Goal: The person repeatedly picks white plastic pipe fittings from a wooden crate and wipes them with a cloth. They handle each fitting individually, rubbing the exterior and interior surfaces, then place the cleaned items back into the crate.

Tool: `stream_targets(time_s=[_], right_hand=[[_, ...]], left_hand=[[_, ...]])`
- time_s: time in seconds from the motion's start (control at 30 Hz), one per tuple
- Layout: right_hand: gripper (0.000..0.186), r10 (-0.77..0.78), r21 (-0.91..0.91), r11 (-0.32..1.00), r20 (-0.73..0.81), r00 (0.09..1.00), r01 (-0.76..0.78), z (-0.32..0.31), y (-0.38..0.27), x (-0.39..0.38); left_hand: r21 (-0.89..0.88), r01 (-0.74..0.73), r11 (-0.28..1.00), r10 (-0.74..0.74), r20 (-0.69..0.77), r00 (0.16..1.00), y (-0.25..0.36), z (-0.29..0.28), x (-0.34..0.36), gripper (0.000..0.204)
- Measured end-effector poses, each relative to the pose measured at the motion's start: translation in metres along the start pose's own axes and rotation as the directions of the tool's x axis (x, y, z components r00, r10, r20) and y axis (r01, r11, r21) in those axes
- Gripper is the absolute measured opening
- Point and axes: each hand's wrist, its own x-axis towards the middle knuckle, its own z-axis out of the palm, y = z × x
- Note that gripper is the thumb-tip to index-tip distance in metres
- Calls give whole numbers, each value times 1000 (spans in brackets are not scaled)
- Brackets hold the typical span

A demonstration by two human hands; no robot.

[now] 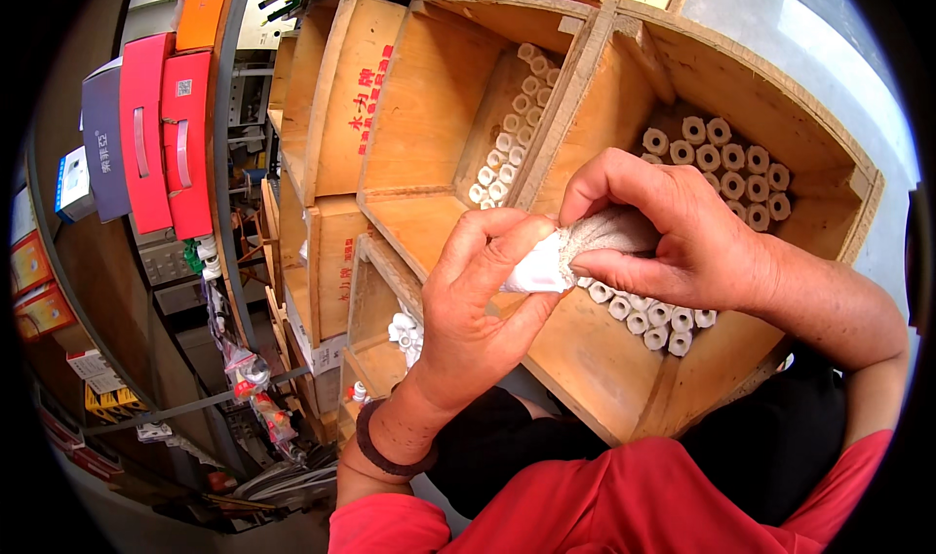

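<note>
My left hand (483, 310) pinches a small white piece (534, 266), its shape partly hidden by my fingers. My right hand (682, 232) grips a beige knit cloth (614, 230) against that piece, thumb and forefinger bent around it. Both hands are over a wooden bin (799, 105) where white hexagonal pieces with holes (719, 159) stand in rows at the back and lie in a group (655, 336) at the front. The bin to its left (429, 86) holds a narrow column of similar pieces (504, 144) along one side.
Stacked wooden boxes (336, 105) and a clear-sided box (370, 291) with white parts (404, 335) are left of the bins. Farther left, shelves carry red cases (141, 135), an orange box (200, 3) and assorted packages (112, 398). A pale surface (751, 3) borders the bins behind.
</note>
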Motion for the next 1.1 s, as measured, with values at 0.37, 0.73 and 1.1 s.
stream_targets(time_s=[0.37,0.73,1.1], right_hand=[[31,-23,-92,996,-40,999,19,3,2,-2],[27,-184,-193,965,-28,983,175,0,4,-1],[26,-234,-285,925,91,968,251,-1,2,-2]], left_hand=[[58,-33,998,32,17,999,3,0,4,49],[-189,85,978,-89,-11,996,-10,3,-1,49],[-285,181,941,-177,41,983,-9,1,-4,47]])
